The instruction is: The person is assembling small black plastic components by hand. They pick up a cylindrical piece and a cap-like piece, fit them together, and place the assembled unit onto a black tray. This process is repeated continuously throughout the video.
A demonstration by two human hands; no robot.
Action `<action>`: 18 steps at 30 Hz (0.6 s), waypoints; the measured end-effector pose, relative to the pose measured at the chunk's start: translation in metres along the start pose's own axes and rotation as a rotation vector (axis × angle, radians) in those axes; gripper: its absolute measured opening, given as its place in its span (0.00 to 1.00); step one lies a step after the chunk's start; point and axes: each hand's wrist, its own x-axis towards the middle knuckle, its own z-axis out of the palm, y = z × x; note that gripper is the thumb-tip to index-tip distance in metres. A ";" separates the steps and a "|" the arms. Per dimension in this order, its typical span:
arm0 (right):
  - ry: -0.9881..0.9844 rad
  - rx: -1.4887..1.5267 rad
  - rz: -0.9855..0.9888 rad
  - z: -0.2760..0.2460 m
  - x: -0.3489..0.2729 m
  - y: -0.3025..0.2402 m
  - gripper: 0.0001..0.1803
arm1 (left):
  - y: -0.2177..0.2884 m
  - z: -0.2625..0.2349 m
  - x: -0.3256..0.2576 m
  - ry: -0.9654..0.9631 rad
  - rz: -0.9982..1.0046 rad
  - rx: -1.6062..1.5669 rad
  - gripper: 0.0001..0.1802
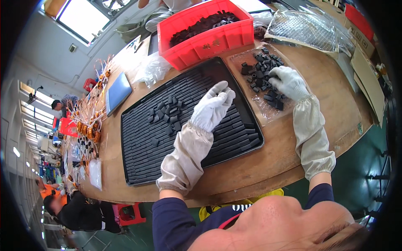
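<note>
On the table lies a wide black tray [217, 72], filled with long rows of small black blocks [146, 129]. Several loose black pieces [167, 111] rest on top of those rows. My left hand [213, 106], in a white glove, hovers over the tray's right part with its fingers curled together; what they hold, if anything, I cannot make out. To the right, my gloved right hand [289, 83] reaches into a pile of short black tube-like pieces [261, 69] on a clear plastic sheet [270, 115]. Its fingers are bent at the pile's edge, and their grip is partly hidden.
A red bin [205, 48] of black pieces stands behind the tray. Clear plastic bags [153, 69], a blue folder [118, 93] and copper coils with wires [90, 129] lie leftward. Bubble wrap [303, 31] and cardboard [368, 81] fill the far right. Other people [83, 211] sit at left.
</note>
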 end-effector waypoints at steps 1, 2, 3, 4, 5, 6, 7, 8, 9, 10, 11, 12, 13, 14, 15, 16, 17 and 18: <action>-0.029 0.019 -0.053 0.003 -0.001 -0.004 0.15 | -0.004 -0.002 -0.004 -0.039 -0.013 -0.043 0.22; -0.075 0.002 -0.008 0.004 -0.008 -0.012 0.15 | -0.008 -0.006 -0.006 -0.079 -0.026 -0.086 0.21; -0.072 -0.003 0.004 0.008 -0.009 -0.016 0.14 | -0.008 -0.010 -0.004 -0.005 -0.049 -0.061 0.20; -0.069 -0.008 0.016 0.012 -0.009 -0.016 0.14 | -0.009 -0.014 -0.002 0.039 -0.069 0.026 0.20; -0.067 -0.034 -0.001 0.012 -0.006 -0.017 0.13 | -0.009 -0.017 -0.001 0.021 -0.094 0.003 0.19; -0.060 -0.063 -0.015 0.013 -0.006 -0.015 0.13 | -0.010 -0.013 -0.001 0.003 -0.124 -0.022 0.19; -0.058 -0.089 -0.027 0.015 -0.007 -0.014 0.12 | -0.011 -0.001 -0.006 0.022 -0.126 0.007 0.18; -0.055 -0.116 -0.039 0.016 -0.008 -0.015 0.12 | -0.011 0.002 -0.007 0.029 -0.121 0.056 0.18; -0.033 -0.119 -0.078 0.013 -0.010 -0.021 0.11 | -0.011 0.004 -0.009 0.008 -0.101 0.091 0.18; -0.019 -0.145 -0.093 0.015 -0.009 -0.023 0.11 | -0.010 0.006 -0.011 -0.013 -0.081 0.126 0.18; -0.004 -0.171 -0.108 0.017 -0.009 -0.023 0.11 | -0.010 0.008 -0.013 -0.008 -0.063 0.169 0.18; 0.010 -0.202 -0.116 0.019 -0.010 -0.023 0.11 | -0.010 0.008 -0.013 -0.008 -0.051 0.210 0.18; 0.019 -0.225 -0.133 0.018 -0.010 -0.023 0.11 | -0.010 0.009 -0.013 -0.008 -0.041 0.250 0.18; 0.077 -0.210 -0.145 0.018 -0.009 -0.021 0.10 | -0.011 0.010 -0.013 -0.005 -0.035 0.281 0.18; 0.136 -0.193 -0.159 0.016 -0.005 -0.021 0.10 | -0.011 0.011 -0.014 -0.002 -0.027 0.312 0.18; 0.195 -0.177 -0.173 0.013 -0.003 -0.022 0.09 | -0.011 0.012 -0.014 0.000 -0.020 0.343 0.18; 0.260 -0.163 -0.138 0.010 -0.002 -0.025 0.09 | -0.011 0.009 -0.014 -0.022 -0.016 0.290 0.19; 0.303 -0.052 -0.141 0.007 0.000 -0.034 0.09 | -0.012 0.011 -0.013 -0.009 -0.004 0.254 0.19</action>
